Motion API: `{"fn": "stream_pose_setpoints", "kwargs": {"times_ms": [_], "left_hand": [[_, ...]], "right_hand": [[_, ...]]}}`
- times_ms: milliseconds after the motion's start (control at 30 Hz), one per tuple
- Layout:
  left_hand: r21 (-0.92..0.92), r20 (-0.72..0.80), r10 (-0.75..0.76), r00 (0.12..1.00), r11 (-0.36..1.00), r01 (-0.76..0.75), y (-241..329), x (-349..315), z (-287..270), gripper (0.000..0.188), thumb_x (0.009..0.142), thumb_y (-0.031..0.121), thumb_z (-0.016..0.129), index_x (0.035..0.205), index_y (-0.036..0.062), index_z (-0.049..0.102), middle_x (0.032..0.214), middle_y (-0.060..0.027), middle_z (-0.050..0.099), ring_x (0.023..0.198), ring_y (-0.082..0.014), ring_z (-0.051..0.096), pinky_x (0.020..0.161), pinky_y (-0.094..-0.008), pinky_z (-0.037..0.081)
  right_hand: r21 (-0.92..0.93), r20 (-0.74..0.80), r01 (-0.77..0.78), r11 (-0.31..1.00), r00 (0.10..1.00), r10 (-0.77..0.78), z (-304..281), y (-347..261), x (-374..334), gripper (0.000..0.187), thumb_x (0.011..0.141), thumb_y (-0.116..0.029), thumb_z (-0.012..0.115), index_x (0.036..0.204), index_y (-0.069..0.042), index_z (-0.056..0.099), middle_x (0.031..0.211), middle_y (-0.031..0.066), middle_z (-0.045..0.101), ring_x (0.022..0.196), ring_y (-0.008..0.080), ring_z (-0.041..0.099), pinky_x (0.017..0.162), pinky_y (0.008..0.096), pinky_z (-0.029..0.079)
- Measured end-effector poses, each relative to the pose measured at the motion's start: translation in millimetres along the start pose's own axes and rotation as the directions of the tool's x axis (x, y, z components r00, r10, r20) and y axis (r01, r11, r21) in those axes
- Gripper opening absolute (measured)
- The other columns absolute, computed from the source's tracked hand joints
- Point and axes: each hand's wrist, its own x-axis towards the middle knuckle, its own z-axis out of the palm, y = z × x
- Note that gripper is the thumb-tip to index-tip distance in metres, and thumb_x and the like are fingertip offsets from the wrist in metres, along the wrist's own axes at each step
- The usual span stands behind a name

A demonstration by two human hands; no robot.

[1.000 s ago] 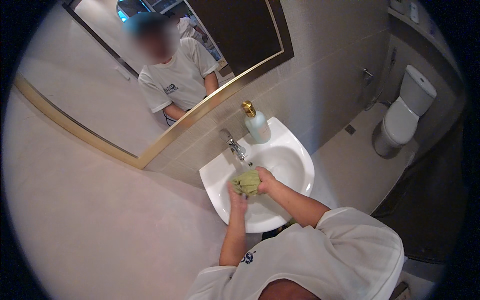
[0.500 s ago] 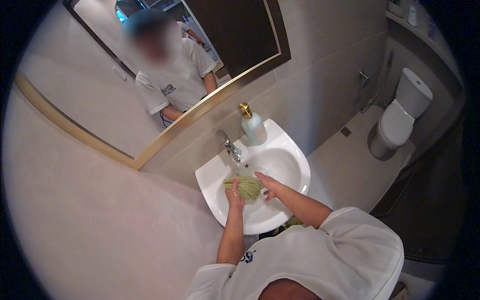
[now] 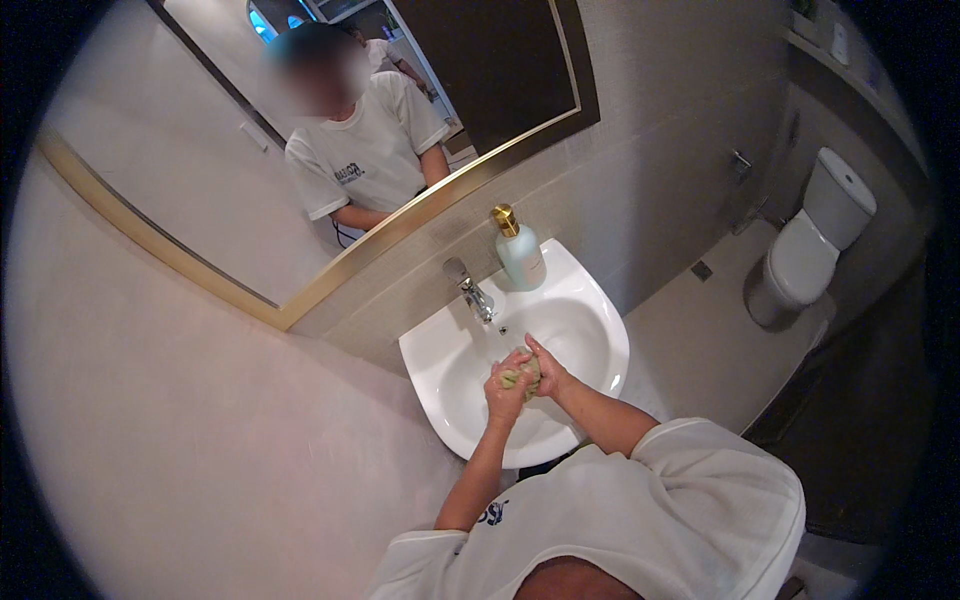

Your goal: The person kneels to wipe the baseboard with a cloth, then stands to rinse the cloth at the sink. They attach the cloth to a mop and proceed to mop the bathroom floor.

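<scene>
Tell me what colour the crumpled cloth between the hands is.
The crumpled cloth is yellowish green, showing best in the head view.

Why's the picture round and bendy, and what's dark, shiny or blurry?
In the head view, the fisheye lens leaves black corners and bends the gold mirror frame; also in the head view, the far right is dark, the white basin and tap shine, the reflected face is blurred, and the green cloth looks fairly clear.
</scene>
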Motion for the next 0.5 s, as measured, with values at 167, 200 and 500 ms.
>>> {"fn": "stream_pose_setpoints", "kwargs": {"times_ms": [167,200,500], "left_hand": [[-0.618,-0.086,-0.506,0.858,0.703,0.353,-17.4,9.4,-31.0,0.029,0.082,0.031,0.050,0.086,0.0027,0.051,0.091,-0.0114,0.058,0.083,-0.0233,0.057,0.074,-0.0359,0.047],[-0.720,-0.051,-0.590,0.806,0.581,0.380,-21.1,9.6,-33.6,0.033,0.083,0.035,0.047,0.090,0.0026,0.050,0.092,-0.0119,0.057,0.085,-0.0236,0.057,0.074,-0.0368,0.047],[-0.787,0.478,-0.477,0.738,0.141,0.601,-72.6,13.4,-39.2,0.036,0.084,0.038,0.041,0.099,0.0069,0.051,0.097,-0.0108,0.056,0.087,-0.0241,0.057,0.075,-0.0377,0.048]], "right_hand": [[-0.100,-0.130,0.212,0.972,0.966,-0.224,25.8,0.4,1.0,0.029,0.075,-0.035,0.060,0.074,-0.007,0.053,0.078,0.0097,0.056,0.071,0.0233,0.056,0.066,0.0382,0.048],[-0.166,-0.141,0.266,0.950,0.947,-0.289,23.4,-1.6,6.5,0.025,0.075,-0.030,0.060,0.074,-0.006,0.053,0.078,0.0097,0.055,0.070,0.0230,0.055,0.065,0.0380,0.048],[-0.744,0.600,0.361,-0.563,0.731,-0.325,39.0,4.8,11.2,0.005,0.067,-0.013,0.058,0.068,-0.009,0.055,0.070,0.0050,0.055,0.065,0.0220,0.055,0.055,0.0337,0.046]]}}
